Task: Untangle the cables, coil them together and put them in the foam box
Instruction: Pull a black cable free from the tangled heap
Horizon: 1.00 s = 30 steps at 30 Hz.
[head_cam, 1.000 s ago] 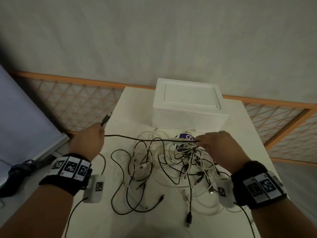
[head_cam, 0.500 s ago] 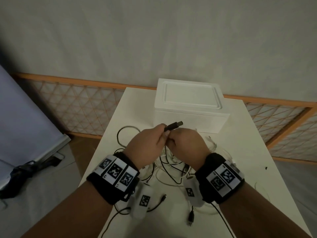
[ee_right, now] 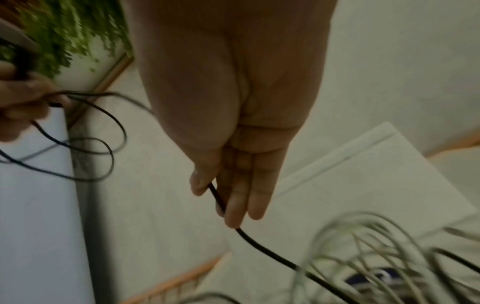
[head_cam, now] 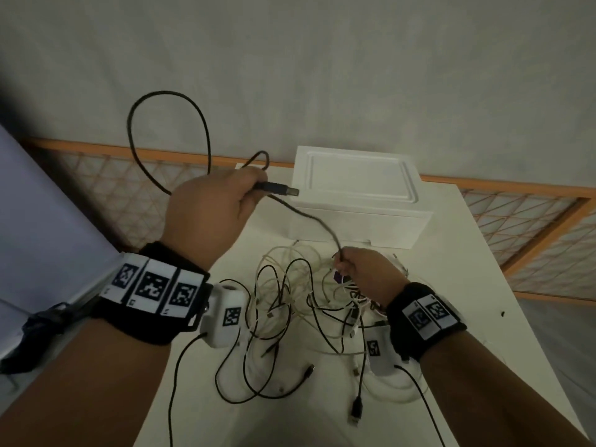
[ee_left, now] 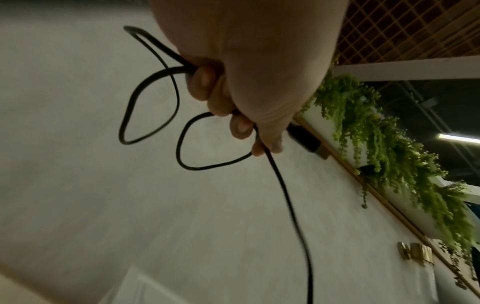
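Note:
My left hand (head_cam: pixel 222 201) is raised above the table and grips a black cable (head_cam: pixel 309 217) in loops, its USB plug (head_cam: pixel 283 189) sticking out to the right. In the left wrist view the curled fingers (ee_left: pixel 207 82) hold two loops of the black cable (ee_left: pixel 285 195). My right hand (head_cam: pixel 358 269) is lower, over the tangle, and pinches the same cable between thumb and fingers (ee_right: pixel 233 211). The tangle of black and white cables (head_cam: pixel 296 304) lies on the white table (head_cam: pixel 467 301). The white foam box (head_cam: pixel 361 195) stands behind it with its lid on.
An orange-framed lattice fence (head_cam: pixel 532 240) runs behind and to the right of the table. A pale panel (head_cam: pixel 38 227) and a dark object (head_cam: pixel 42 321) lie at the left on the floor. A loose black USB plug (head_cam: pixel 356 411) lies near the table's front edge.
My left hand has risen and moved left with the black cable, now with loops standing above it. My right hand has dropped to the tangle, sliding along the same cable.

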### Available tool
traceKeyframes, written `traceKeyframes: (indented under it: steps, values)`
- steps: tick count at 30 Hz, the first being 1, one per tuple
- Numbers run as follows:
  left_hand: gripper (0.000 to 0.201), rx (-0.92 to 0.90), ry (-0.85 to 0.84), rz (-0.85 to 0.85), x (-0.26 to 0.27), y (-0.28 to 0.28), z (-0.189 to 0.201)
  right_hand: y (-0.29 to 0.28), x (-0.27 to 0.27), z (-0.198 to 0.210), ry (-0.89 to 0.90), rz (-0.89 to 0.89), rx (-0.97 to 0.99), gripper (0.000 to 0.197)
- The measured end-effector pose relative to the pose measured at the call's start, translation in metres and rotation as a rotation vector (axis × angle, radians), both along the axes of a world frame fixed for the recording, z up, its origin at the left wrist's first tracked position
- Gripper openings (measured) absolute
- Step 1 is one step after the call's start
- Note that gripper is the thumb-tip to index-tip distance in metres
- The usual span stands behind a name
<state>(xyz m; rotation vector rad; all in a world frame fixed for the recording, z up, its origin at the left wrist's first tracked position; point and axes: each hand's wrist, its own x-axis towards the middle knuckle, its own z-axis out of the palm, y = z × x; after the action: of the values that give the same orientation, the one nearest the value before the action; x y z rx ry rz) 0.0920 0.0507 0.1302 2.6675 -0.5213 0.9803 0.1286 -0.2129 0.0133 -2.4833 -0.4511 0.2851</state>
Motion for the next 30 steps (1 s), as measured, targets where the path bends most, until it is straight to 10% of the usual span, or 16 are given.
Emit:
traceKeyframes:
  steps: [6, 11, 14, 24, 30]
  values:
    - [0.023, -0.515, 0.474, -0.189, 0.016, -0.035, -0.054, 0.018, 0.005, 0.063, 0.128, -0.314, 0.812, 0.014]
    - [0.036, -0.653, 0.693, -0.299, 0.030, -0.078, -0.086, 0.019, 0.003, 0.095, -0.138, -0.142, 0.649, 0.023]
    - [0.008, -0.601, 0.732, -0.260, 0.049, -0.093, -0.084, 0.016, 0.006, 0.095, -0.197, -0.142, 0.707, 0.026]
    - [0.014, -0.644, 0.570, -0.263, 0.078, -0.109, -0.036, -0.003, 0.018, 0.032, -0.209, -0.359, 0.970, 0.023]
    - [0.021, -0.815, 0.463, -0.345, 0.081, -0.118, 0.016, 0.006, 0.023, -0.022, -0.103, -0.209, 0.182, 0.018]
